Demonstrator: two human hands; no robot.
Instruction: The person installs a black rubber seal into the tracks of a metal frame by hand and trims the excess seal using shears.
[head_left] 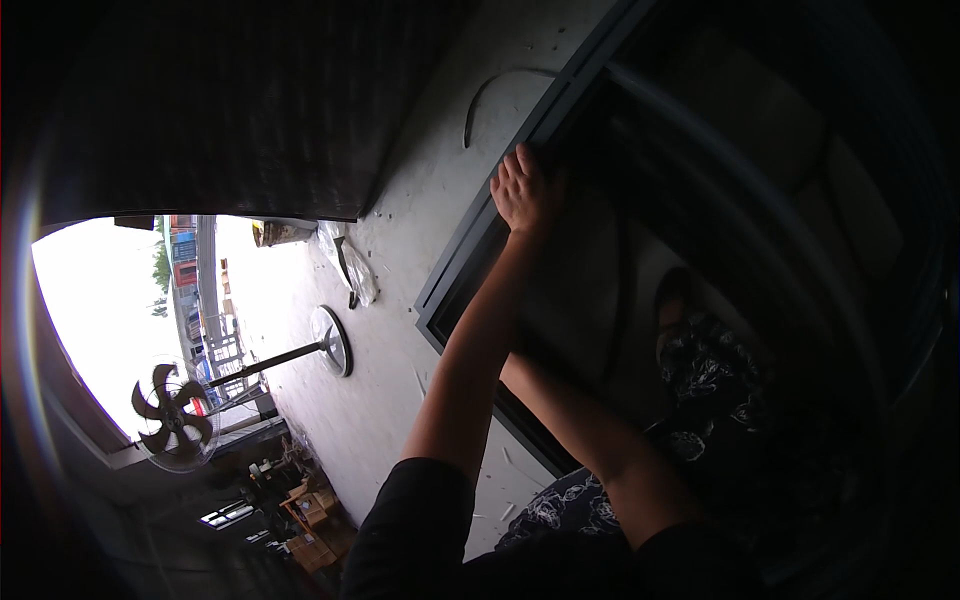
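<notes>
A large dark grey frame (470, 240) with a dark, reflecting glass pane (590, 290) takes up the right side of the view. My left hand (526, 196) lies on the frame's long edge, its fingers stretched out and slightly apart across the profile. My right forearm (585, 420) reaches in low over the glass and passes behind the left forearm. That arm hides my right hand, so its fingers do not show. Dark patterned clothing (700, 365) is mirrored in the pane.
A standing fan (172, 412) with a round base (331, 341) is at the left on the pale floor (375, 390). Clear plastic wrapping (352, 270) lies beyond it. A thin dark strip (480, 95) curves beside the frame. Cardboard boxes (312, 550) are at the lower left.
</notes>
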